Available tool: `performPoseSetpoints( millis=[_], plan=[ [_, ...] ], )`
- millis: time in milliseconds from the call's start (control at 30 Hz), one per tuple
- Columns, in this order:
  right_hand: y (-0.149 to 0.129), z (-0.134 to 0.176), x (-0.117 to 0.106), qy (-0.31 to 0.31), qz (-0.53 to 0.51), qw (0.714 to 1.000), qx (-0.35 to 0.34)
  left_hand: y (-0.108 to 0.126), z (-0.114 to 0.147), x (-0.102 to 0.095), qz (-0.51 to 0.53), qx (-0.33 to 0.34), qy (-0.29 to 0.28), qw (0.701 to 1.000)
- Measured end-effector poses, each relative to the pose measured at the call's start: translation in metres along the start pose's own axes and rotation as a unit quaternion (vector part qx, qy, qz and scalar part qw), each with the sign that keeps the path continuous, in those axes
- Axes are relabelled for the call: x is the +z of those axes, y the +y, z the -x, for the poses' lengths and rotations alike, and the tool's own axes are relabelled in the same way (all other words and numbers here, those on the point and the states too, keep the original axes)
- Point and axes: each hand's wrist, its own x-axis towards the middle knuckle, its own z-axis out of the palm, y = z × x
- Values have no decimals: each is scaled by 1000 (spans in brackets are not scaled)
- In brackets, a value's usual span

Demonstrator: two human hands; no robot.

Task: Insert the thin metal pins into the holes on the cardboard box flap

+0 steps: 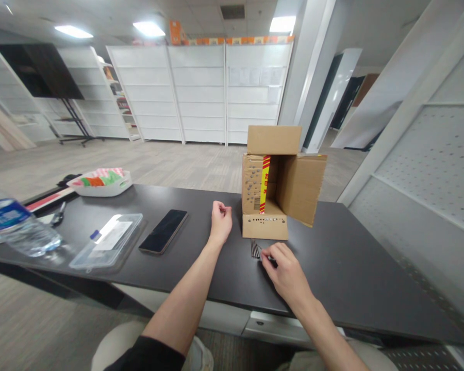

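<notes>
A cardboard box [251,193] stands on the dark table with its flaps spread and its opening facing me. Small holes and round grey spots dot its left flap and the lower front flap [265,226]. Just below that flap, several thin dark metal rods [254,248] lie side by side. My right hand [285,270] is beside them, thumb and fingers pinched on what looks like one thin rod. My left hand [221,221] is closed, left of the box and apart from it; whatever its fingers hold, if anything, is hidden.
Left of my hands lie a black phone [164,231] and a clear plastic case [112,242]. Further left are a water bottle [17,226] on its side and a white basket [106,188] with colourful contents. A perforated white panel [429,170] borders the table's right side.
</notes>
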Motion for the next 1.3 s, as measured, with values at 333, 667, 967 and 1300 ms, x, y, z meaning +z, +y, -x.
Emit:
performPoseSetpoints(
  millis=[333, 667, 967, 1300],
  plan=[
    [-4, 0, -1, -37, 39, 998, -24, 0, 0, -1, -5, 5, 0, 1000],
    [-4, -1, -1, -50, 25, 998, -22, -2, 0, -1, 3, 4, -1, 1000],
    [-5, -2, -1, -61, 31, 998, -12, -5, 0, -1, 1, 3, -1, 1000],
    [-4, -2, 0, -66, 21, 998, -10, -1, 1, -1, 3, 3, 2, 1000]
  ],
)
